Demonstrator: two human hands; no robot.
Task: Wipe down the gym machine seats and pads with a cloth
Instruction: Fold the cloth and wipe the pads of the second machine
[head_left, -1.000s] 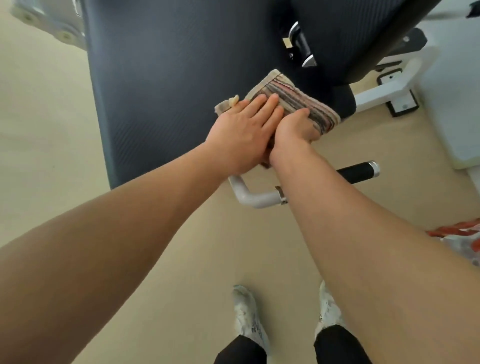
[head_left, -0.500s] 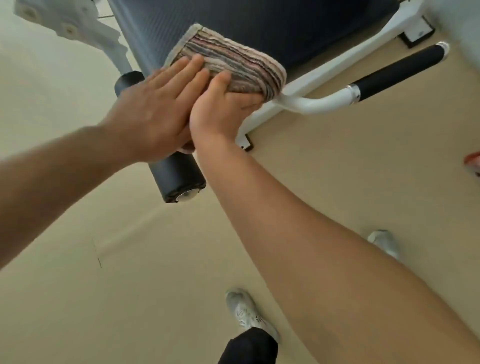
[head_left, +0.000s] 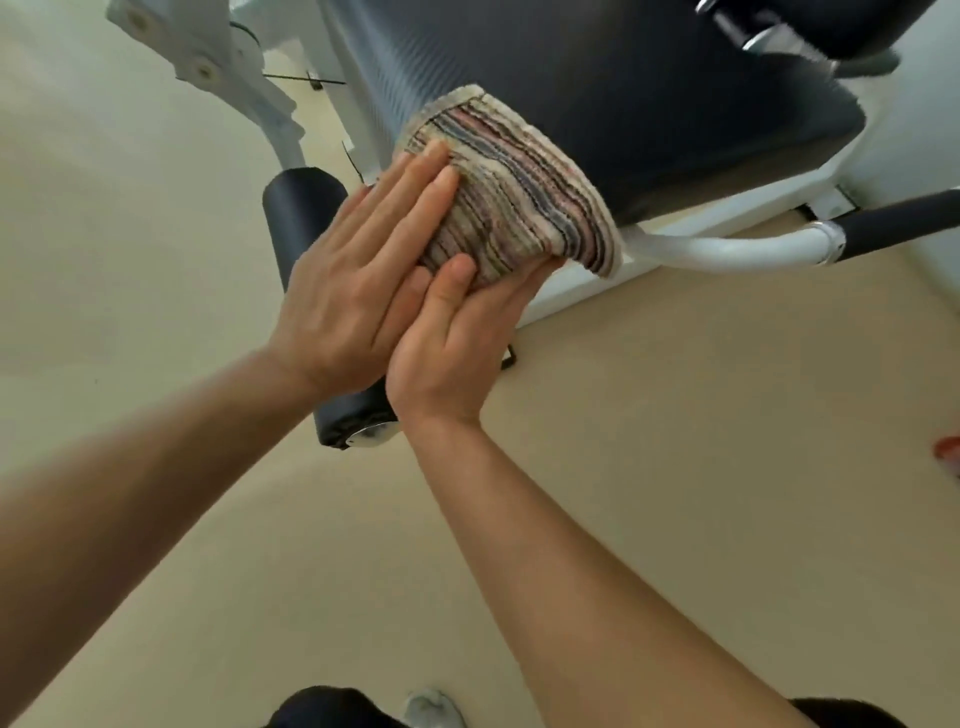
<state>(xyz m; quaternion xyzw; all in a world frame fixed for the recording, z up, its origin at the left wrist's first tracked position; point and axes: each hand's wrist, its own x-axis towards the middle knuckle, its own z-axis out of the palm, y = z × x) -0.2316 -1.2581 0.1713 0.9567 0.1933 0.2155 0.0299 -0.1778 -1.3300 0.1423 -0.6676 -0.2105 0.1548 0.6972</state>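
Observation:
A folded striped cloth (head_left: 519, 192) is draped over the front edge of the dark padded seat (head_left: 649, 93) of a gym machine. My left hand (head_left: 358, 280) lies flat on the cloth's left side, fingers together. Beside it, my right hand (head_left: 457, 338) grips the cloth's lower edge, thumb on top and fingers curled underneath, overlapping my left hand. A black cylindrical roller pad (head_left: 322, 291) lies below my hands, partly hidden by them.
The white machine frame (head_left: 249, 88) rises at the upper left. A white bar with a black grip handle (head_left: 893, 223) sticks out to the right. Beige floor surrounds the machine. My shoe (head_left: 434, 709) shows at the bottom edge, a red object (head_left: 948, 449) at the right edge.
My hands and the cloth have slid from the seat's right side to its front left corner above the roller pad. Over the last half second the hands have barely shifted on the cloth.

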